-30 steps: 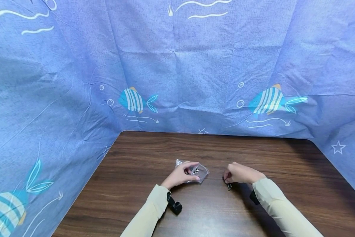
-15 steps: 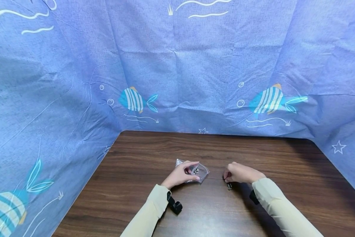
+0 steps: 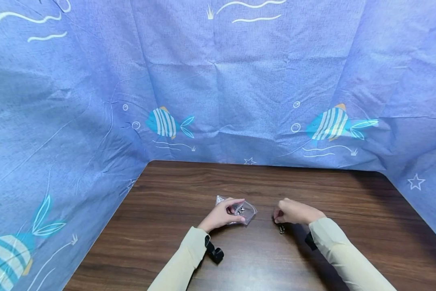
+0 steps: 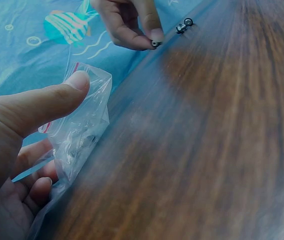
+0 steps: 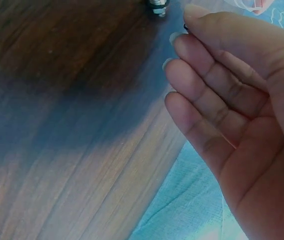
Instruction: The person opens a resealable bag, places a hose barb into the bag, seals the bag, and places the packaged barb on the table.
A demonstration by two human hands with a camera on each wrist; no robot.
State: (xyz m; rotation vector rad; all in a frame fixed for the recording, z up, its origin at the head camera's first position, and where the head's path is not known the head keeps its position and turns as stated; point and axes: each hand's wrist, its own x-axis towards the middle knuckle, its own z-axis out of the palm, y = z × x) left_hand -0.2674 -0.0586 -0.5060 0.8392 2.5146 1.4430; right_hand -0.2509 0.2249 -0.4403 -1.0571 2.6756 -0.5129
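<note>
My left hand (image 3: 221,214) holds a clear zip-lock bag (image 3: 251,210) by its mouth, thumb on one side and fingers on the other. Small shiny metal parts (image 3: 241,210) lie inside the bag. In the left wrist view, the bag's red seal line (image 4: 46,127) shows by the thumb. To the right, my right hand (image 3: 298,212) pinches a tiny metal part with a dark ring (image 4: 155,44) between thumb and index finger. Its exact kind is too small to tell. A few similar loose metal parts (image 3: 281,229) lie on the table just below that hand.
The dark wood-grain table (image 3: 188,182) carries everything. A blue fish-print cloth (image 3: 250,89) hangs behind it and along the sides. A black strap with a small device (image 3: 215,251) sits on my left wrist, another (image 3: 311,241) on my right.
My right hand has shifted very slightly left, the pinched part still between its fingertips. The left hand and the bag have stayed where they were.
</note>
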